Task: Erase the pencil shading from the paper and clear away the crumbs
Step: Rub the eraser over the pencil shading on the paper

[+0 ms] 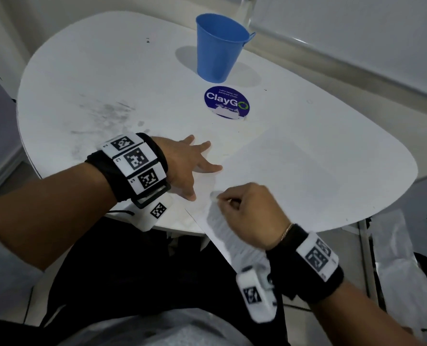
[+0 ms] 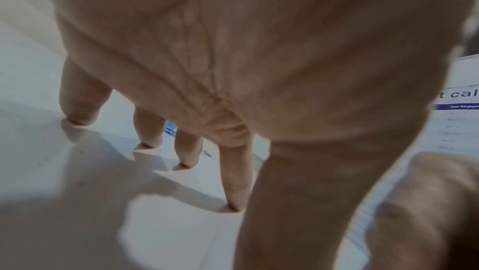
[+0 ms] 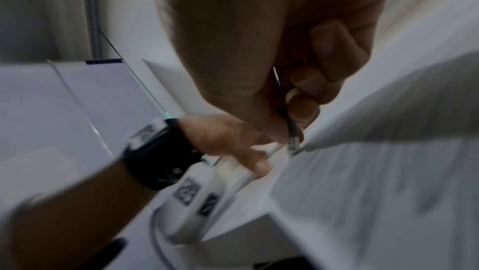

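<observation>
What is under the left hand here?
The left hand presses its spread fingers flat on the white paper, which lies on the table. The palm hides whatever shading is beneath it.

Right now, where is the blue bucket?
In the head view the blue bucket stands upright at the far side of the white table, just behind the round ClayGo sticker, well beyond both hands.

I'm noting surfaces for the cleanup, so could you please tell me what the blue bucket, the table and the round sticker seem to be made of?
The blue bucket looks like painted sheet metal: thin rolled rim, small side ear, satin sheen; plastic is possible. The table seems a white laminate or coated board, smooth and matte, holding grey smudges. The round sticker looks like printed vinyl or paper film, its lower edge torn.
</observation>
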{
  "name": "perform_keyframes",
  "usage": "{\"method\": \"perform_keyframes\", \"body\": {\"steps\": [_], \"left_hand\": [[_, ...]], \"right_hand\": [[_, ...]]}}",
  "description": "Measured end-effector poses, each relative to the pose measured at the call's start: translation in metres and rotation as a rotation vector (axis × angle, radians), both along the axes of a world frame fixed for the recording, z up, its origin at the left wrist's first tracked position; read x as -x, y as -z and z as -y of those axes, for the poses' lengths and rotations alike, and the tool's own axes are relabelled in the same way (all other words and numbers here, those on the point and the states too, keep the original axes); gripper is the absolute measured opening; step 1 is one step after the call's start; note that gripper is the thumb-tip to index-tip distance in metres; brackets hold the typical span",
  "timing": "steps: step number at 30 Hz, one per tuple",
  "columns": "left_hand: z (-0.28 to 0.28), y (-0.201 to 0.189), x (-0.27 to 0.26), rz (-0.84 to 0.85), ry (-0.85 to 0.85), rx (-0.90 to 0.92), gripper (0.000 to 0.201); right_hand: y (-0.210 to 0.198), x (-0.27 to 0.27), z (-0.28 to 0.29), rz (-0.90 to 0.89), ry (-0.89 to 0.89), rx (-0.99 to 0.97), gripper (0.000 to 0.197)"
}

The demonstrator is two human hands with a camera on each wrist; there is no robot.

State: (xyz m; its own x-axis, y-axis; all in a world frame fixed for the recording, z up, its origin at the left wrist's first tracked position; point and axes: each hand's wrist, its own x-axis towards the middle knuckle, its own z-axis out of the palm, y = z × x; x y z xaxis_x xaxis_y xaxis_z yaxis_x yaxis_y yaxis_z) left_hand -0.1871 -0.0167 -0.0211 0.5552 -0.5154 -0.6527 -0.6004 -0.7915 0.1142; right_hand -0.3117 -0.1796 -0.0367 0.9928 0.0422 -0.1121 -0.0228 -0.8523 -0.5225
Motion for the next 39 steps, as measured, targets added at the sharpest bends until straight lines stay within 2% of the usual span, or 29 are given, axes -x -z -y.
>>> {"method": "perform_keyframes", "body": {"steps": [2, 6, 11, 15, 16, 20, 25, 29, 30, 34, 39], "left_hand": [[0.000, 0.000, -0.001, -0.001, -0.008, 0.003, 0.091], [0.000, 0.001, -0.002, -0.011, -0.012, 0.003, 0.092], [0.000, 0.003, -0.003, -0.001, -0.012, 0.011, 0.091], [0.000, 0.002, -0.001, 0.020, -0.003, 0.001, 0.089], [0.000, 0.002, -0.001, 0.021, 0.000, -0.002, 0.089], [0.001, -0.001, -0.001, 0.019, 0.005, -0.011, 0.090], [0.001, -0.001, -0.001, 0.021, -0.002, -0.011, 0.089], [0.001, 0.001, -0.002, 0.032, 0.000, -0.015, 0.091], [0.001, 0.001, -0.002, 0.029, -0.003, -0.010, 0.091], [0.000, 0.000, -0.001, 0.020, -0.015, 0.001, 0.090], [0.001, -0.002, 0.000, 0.012, -0.006, -0.003, 0.090]], "right_hand": [[-0.003, 0.002, -0.002, -0.047, -0.041, -0.017, 0.016], [-0.004, -0.021, 0.023, 0.030, 0.151, -0.013, 0.015], [-0.005, 0.007, -0.008, -0.063, -0.086, -0.026, 0.016], [-0.003, -0.019, 0.021, -0.004, 0.112, -0.009, 0.014], [-0.002, -0.019, 0.022, 0.009, 0.117, -0.004, 0.014], [-0.001, 0.005, -0.005, -0.085, -0.066, -0.027, 0.014], [-0.003, -0.020, 0.018, 0.021, 0.123, -0.008, 0.015], [-0.003, 0.008, -0.015, -0.037, -0.090, -0.024, 0.016], [-0.004, 0.008, -0.015, -0.051, -0.102, -0.013, 0.016], [-0.002, -0.015, 0.012, 0.002, 0.089, -0.007, 0.016], [-0.006, 0.009, -0.015, -0.071, -0.105, -0.016, 0.016]]}}
